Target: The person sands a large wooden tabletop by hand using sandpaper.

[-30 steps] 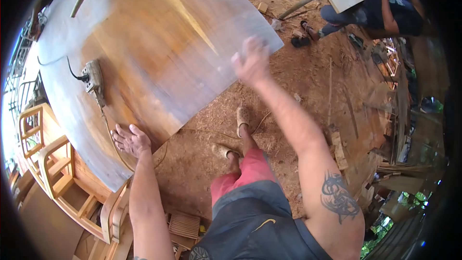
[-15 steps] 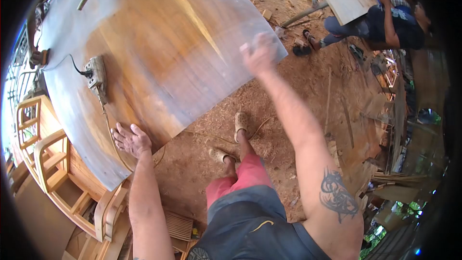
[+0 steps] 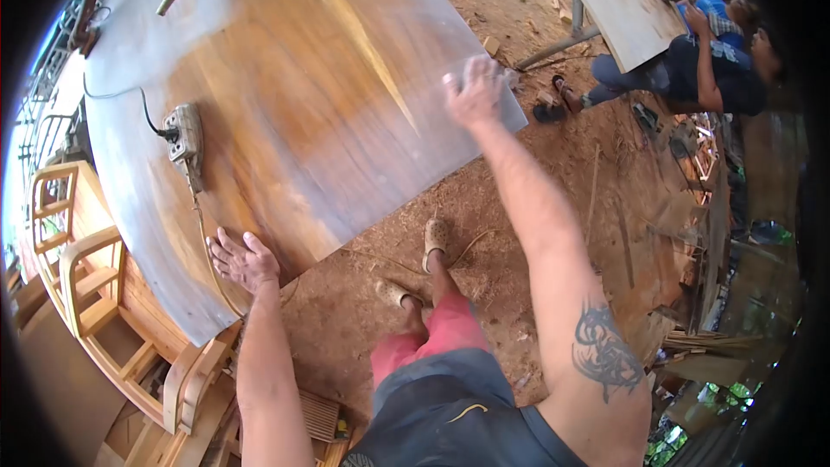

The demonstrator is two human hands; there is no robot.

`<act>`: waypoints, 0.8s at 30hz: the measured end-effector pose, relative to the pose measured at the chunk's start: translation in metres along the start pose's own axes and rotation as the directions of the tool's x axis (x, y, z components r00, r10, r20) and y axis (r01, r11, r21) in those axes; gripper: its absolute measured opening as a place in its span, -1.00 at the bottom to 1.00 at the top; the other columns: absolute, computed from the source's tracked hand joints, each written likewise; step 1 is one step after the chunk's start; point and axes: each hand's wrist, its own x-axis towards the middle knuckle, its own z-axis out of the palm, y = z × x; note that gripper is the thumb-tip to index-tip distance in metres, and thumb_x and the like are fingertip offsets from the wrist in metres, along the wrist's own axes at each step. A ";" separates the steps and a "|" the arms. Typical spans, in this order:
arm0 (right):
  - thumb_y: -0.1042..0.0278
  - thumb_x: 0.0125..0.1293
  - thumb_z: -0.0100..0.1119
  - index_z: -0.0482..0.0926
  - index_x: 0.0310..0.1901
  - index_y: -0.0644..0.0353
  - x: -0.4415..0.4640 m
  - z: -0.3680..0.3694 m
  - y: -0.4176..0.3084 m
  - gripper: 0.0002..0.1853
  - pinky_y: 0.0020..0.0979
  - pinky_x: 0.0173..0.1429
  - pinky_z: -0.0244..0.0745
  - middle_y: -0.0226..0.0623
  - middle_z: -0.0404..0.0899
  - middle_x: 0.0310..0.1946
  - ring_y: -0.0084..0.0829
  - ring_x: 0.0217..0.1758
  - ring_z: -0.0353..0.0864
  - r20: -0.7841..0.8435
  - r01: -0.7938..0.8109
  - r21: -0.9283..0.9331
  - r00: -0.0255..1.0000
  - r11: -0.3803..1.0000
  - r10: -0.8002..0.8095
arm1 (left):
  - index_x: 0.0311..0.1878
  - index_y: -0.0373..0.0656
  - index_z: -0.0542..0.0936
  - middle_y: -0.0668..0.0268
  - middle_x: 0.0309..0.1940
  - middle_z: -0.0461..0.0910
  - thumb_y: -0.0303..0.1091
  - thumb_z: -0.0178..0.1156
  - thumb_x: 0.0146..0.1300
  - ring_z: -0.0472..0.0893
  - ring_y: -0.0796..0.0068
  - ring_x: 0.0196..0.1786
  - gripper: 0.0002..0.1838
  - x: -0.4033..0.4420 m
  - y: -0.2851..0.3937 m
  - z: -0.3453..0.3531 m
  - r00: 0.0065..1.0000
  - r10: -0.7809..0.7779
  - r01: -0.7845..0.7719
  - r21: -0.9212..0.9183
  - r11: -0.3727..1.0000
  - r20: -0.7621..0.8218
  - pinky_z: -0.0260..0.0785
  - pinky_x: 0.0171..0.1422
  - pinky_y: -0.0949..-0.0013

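Two hands are at the near side, neither grasping anything. The left hand [image 3: 245,261] rests palm down, fingers spread, on the near left part of the worktop [image 3: 320,112]. The right hand [image 3: 475,93], at two o'clock from it, is likewise unclenched near the right corner; whether it touches cannot be confirmed. The worktop is a broad wooden slab with a glossy surface; it is judged stiff, heavy and rather slippery, with its exposed edges near the corners the soundest hold. Its bulk extends towards twelve o'clock from the left hand and nine o'clock from the right. A tan cord [image 3: 201,223] passes just beside the left fingers to a socket box [image 3: 184,145] at eleven o'clock. A wooden frame [image 3: 93,318] stands at eight o'clock. Farthest, a seated person [image 3: 705,73] is at three o'clock from the right hand.
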 end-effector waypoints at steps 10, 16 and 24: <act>-0.32 0.58 -0.29 -0.06 0.71 0.39 -0.062 -0.024 -0.110 -0.02 0.10 0.85 -0.34 0.23 -0.18 0.76 0.08 0.85 -0.23 0.121 0.350 0.073 0.926 0.934 -0.356 | 0.68 0.02 0.26 -0.01 0.71 0.15 0.10 0.04 0.50 0.14 -0.10 0.72 -0.24 0.000 -0.001 0.000 1.000 -0.007 0.007 -0.019 1.000 0.009 -0.12 0.79 -0.17; -0.29 0.61 -0.24 -0.01 0.67 0.51 0.022 0.006 -0.031 -0.03 0.11 0.84 -0.36 0.24 -0.13 0.75 0.21 0.83 -0.24 -0.123 -0.086 0.038 0.988 0.996 0.090 | 0.70 0.05 0.22 0.07 0.75 0.08 0.10 0.01 0.53 0.06 -0.08 0.76 -0.25 0.000 0.004 -0.007 0.999 -0.018 0.019 -0.050 0.999 0.027 -0.16 0.79 -0.20; -0.27 0.47 -0.01 0.26 0.57 0.34 -0.097 0.043 -0.135 -0.12 0.25 0.78 -0.14 0.17 0.12 0.67 0.18 0.77 -0.01 -0.216 0.655 0.088 0.748 0.750 -0.628 | 0.69 -0.02 0.22 -0.01 0.72 0.12 0.03 0.05 0.51 0.11 -0.07 0.74 -0.24 0.002 0.005 -0.004 1.000 0.009 -0.008 -0.035 0.999 0.017 -0.18 0.81 -0.18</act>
